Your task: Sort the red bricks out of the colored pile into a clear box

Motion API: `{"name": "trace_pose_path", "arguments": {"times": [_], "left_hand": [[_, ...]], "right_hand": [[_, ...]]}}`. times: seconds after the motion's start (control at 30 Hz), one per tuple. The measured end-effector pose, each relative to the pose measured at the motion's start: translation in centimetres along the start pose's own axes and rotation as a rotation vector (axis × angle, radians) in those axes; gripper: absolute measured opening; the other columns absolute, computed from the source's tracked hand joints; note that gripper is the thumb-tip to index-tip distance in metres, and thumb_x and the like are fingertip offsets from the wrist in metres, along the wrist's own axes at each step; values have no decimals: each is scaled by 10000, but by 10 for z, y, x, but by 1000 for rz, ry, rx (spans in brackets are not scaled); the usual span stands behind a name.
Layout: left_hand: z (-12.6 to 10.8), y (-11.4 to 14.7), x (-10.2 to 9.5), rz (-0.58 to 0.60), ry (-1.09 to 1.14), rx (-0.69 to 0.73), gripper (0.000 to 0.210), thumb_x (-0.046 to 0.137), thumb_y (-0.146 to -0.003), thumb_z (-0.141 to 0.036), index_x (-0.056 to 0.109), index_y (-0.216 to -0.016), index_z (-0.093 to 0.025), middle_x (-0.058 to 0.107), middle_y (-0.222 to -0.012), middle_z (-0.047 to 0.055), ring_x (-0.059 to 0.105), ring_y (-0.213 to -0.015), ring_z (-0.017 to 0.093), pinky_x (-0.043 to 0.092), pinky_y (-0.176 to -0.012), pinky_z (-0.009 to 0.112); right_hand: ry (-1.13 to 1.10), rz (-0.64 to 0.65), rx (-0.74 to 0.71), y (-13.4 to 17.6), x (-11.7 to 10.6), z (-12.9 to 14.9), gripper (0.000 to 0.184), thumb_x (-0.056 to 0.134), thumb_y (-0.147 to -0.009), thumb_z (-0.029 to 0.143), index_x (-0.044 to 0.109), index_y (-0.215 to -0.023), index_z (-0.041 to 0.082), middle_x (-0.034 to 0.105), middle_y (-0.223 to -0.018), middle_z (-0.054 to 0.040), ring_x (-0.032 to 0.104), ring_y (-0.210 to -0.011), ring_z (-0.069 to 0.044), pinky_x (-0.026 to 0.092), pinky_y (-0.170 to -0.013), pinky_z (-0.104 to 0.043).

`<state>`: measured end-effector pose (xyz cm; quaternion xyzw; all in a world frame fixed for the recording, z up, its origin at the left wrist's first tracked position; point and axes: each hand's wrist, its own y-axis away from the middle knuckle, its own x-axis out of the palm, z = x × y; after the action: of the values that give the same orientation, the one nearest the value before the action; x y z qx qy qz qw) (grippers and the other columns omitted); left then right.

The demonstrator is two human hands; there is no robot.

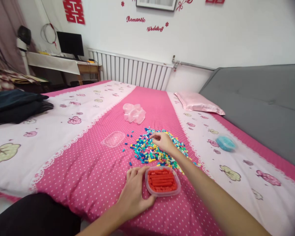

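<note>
A clear plastic container (177, 190) filled with red pieces (162, 179), some lined up in long rows, sits on the pink dotted bedspread (93, 177). My left hand (135, 190) holds its left side, thumb at the near edge and fingers at the far corner. Beyond it spreads a loose pile of small coloured pieces (144, 154) in blue, teal, yellow, white and pink. Over this pile is my right hand (163, 141), its thumb and fingers curled together in a pinch. Whatever lies between those fingertips is too small to make out.
A clear lid (113, 139) lies left of the pile, with several clear containers (134, 113) behind it. To the right are a container of blue pieces (225, 143) and a pink pillow (199, 103). Dark folded clothes (14, 106) rest at far left; a grey headboard (258, 105) borders the right.
</note>
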<state>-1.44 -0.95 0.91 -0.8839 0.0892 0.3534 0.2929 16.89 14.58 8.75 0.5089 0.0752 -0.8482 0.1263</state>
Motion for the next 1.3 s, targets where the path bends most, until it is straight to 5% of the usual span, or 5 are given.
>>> {"name": "trace_pose_path", "arguments": {"times": [0.27, 0.5, 0.8, 1.3], "left_hand": [[0, -1, -1, -9, 1, 26, 750, 698, -735, -192, 324, -1381, -262, 573, -1259, 108, 530, -1147, 326, 421, -993, 525], [0, -2, -1, 10, 5, -15, 742, 696, -729, -191, 349, -1382, -259, 561, -1275, 104, 518, -1167, 323, 411, -1016, 515], [-2, -2, -2, -5, -14, 6, 722, 690, -746, -182, 346, -1375, -269, 571, -1271, 86, 513, -1148, 306, 404, -999, 470], [2, -3, 1, -2, -22, 17, 744, 690, -735, -185, 332, -1383, -260, 553, -1255, 94, 500, -1155, 310, 394, -1011, 489]], "right_hand": [[106, 110, 73, 27, -9, -33, 288, 634, -973, 357, 650, -1188, 166, 674, -1184, -76, 677, -964, -199, 588, -816, -386], [271, 148, 37, 45, 1, -26, 210, 633, -978, 325, 679, -1100, 160, 707, -1075, -53, 684, -988, -202, 561, -906, -436], [490, 114, 207, 55, -12, -17, 284, 632, -976, 353, 644, -1202, 181, 662, -1219, -83, 665, -1045, -219, 567, -899, -435], [480, 188, 178, 46, -1, 6, 307, 637, -973, 353, 632, -1230, 186, 651, -1244, -86, 661, -1060, -225, 569, -895, -431]]}}
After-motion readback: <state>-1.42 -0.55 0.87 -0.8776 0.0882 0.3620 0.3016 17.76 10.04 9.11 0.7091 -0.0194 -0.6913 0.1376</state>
